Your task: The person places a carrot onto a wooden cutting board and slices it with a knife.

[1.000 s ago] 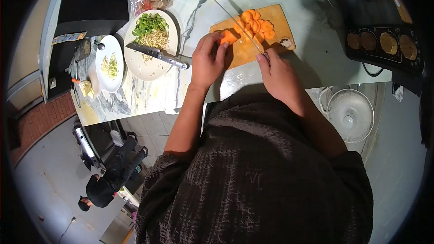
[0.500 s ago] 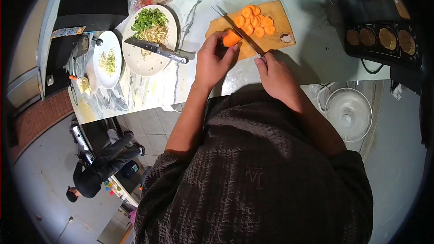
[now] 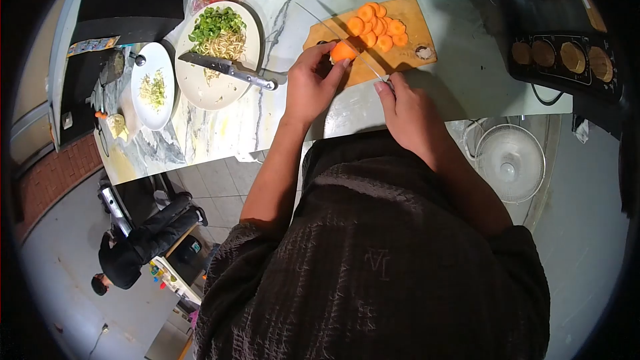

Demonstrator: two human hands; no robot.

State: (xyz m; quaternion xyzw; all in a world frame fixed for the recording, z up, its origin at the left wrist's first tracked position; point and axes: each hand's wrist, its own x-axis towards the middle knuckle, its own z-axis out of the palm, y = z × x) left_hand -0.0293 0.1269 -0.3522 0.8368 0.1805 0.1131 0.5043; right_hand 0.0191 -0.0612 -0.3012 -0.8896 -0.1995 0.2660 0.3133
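My left hand (image 3: 312,83) is closed around a thick piece of carrot (image 3: 343,51) at the left part of the wooden cutting board (image 3: 417,27). In my right hand (image 3: 408,103) is the handle of a knife (image 3: 371,67), whose thin blade slants up and left, right beside the carrot's cut end. Whether the edge touches the carrot I cannot tell. Several round carrot slices (image 3: 379,27) lie together on the board beyond the blade.
Left of the board, a round plate (image 3: 200,97) holds chopped greens and sprouts, with a second knife (image 3: 227,71) lying across it. Beside it is an oval dish (image 3: 155,53). A black appliance with knobs (image 3: 570,57) stands at right; a wire strainer (image 3: 510,163) sits below the counter edge. Another person (image 3: 133,250) is at lower left.
The knife's blade has swung to a flatter slant, its tip going left, and my right hand has shifted slightly. The carrot piece has tilted a little in my left hand.
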